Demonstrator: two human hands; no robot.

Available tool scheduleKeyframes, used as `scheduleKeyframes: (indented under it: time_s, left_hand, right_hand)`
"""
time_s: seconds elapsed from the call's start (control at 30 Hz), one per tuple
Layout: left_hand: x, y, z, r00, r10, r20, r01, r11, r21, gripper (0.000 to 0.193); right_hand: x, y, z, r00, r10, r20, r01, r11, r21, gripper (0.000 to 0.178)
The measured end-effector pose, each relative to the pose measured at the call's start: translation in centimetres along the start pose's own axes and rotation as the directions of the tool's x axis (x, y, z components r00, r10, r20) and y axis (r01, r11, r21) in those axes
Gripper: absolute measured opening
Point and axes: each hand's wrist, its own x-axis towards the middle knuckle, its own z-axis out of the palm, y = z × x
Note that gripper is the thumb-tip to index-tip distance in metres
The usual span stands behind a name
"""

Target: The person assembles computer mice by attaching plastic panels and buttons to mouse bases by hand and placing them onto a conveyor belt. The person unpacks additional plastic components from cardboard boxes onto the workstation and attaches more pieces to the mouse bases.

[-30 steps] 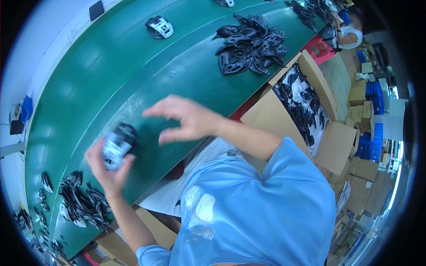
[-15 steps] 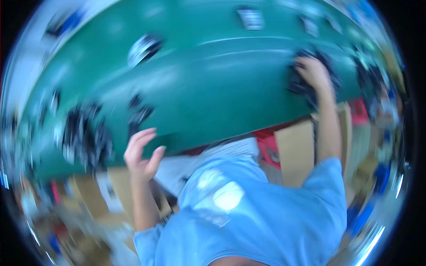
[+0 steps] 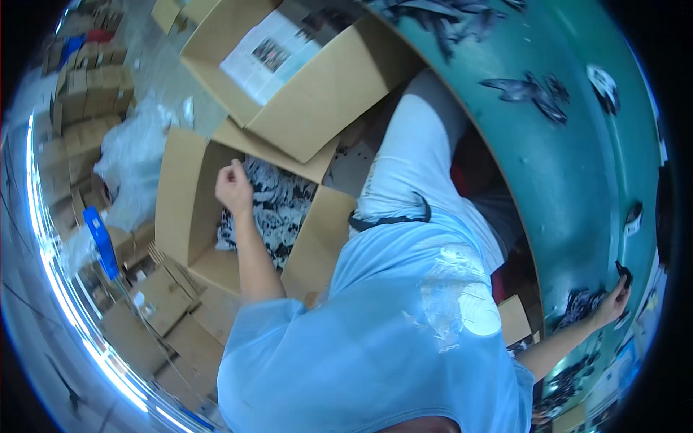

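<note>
My left hand (image 3: 234, 189), its fingers curled closed, is above an open cardboard box (image 3: 184, 206) filled with many small black-and-white pieces (image 3: 278, 206). Whatever those fingers hold, if anything, is hidden. Out to the far right, my right hand (image 3: 613, 302) pinches a small black piece (image 3: 624, 273) over the green table (image 3: 556, 180). A dark heap (image 3: 580, 307) of similar pieces lies beside that hand. Several loose dark pieces (image 3: 530, 92) are scattered farther up the table.
A larger open carton (image 3: 325, 108) with a printed sheet (image 3: 271, 54) inside overlaps the box's far side. Stacked cartons (image 3: 94, 94), clear plastic wrap (image 3: 137, 155) and a blue object (image 3: 99, 242) stand at the left. The table's curved edge runs along my right side.
My view has swung left, from the table to the boxes. My left hand has gone from open near the table's edge to closed above the box. My right hand now pinches a black piece.
</note>
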Motion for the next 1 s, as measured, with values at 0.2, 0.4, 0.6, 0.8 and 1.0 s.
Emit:
scheduleKeyframes:
  time_s: [0.2,0.4,0.6,0.8,1.0]
  left_hand:
    - [-6.8,-19.2,4.1,0.678,-0.479,0.557,0.212,0.853,0.476,0.048]
    - [-12.3,-21.1,11.6,0.602,-0.394,0.694,-0.063,0.843,0.534,0.057]
    - [-12.2,-21.4,14.2,0.589,-0.288,0.755,-0.207,0.849,0.486,0.058]
    - [-10.4,-20.6,7.9,0.626,-0.431,0.650,0.290,0.902,0.319,0.044]
    - [-7.8,-9.6,-3.9,0.769,-0.197,0.608,0.596,0.565,-0.571,0.038]
  right_hand:
    - [-3.6,-9.9,6.5,0.999,-0.028,0.015,0.018,0.898,0.440,0.027]
    - [-5.4,-10.9,3.6,0.979,-0.089,0.183,0.019,0.936,0.350,0.034]
    - [-5.9,-11.8,0.6,0.972,-0.017,0.233,-0.131,0.788,0.602,0.037]
    - [-6.8,-17.2,2.0,0.966,-0.198,0.167,0.032,0.733,0.680,0.033]
    - [-12.7,-26.3,5.6,0.912,-0.389,0.132,0.188,0.681,0.708,0.044]
